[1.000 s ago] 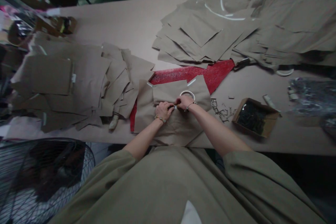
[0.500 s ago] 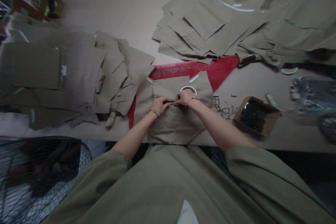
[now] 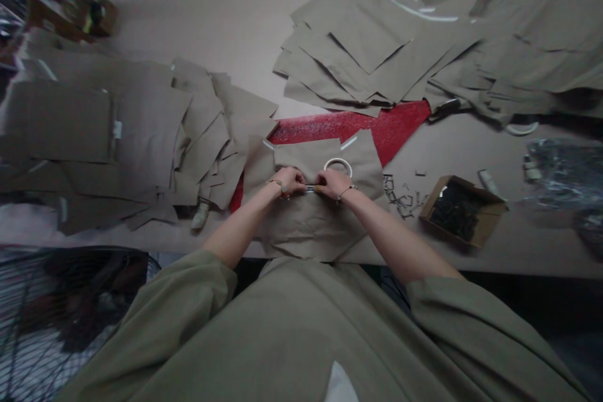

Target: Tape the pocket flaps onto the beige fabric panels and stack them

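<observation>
A khaki fabric piece [image 3: 315,220] lies in front of me over a red mat [image 3: 358,129]. My left hand [image 3: 288,179] and my right hand [image 3: 332,183] rest on it side by side, fingers closed. Between them they pinch the two ends of a small dark, striped strip [image 3: 310,188] against the fabric. A white tape roll [image 3: 338,166] sits on the fabric just beyond my right hand.
Stacks of khaki cut pieces lie at the left [image 3: 108,138] and the far right [image 3: 424,44]. An open cardboard box [image 3: 461,210] of small dark parts stands right of me, with loose bits [image 3: 400,198] beside it. A wire fan guard [image 3: 61,320] sits below the table's left edge.
My hands have drawn slightly apart, and a short dark strip now shows stretched between them. The view has shifted a little; the fabric stays in place.
</observation>
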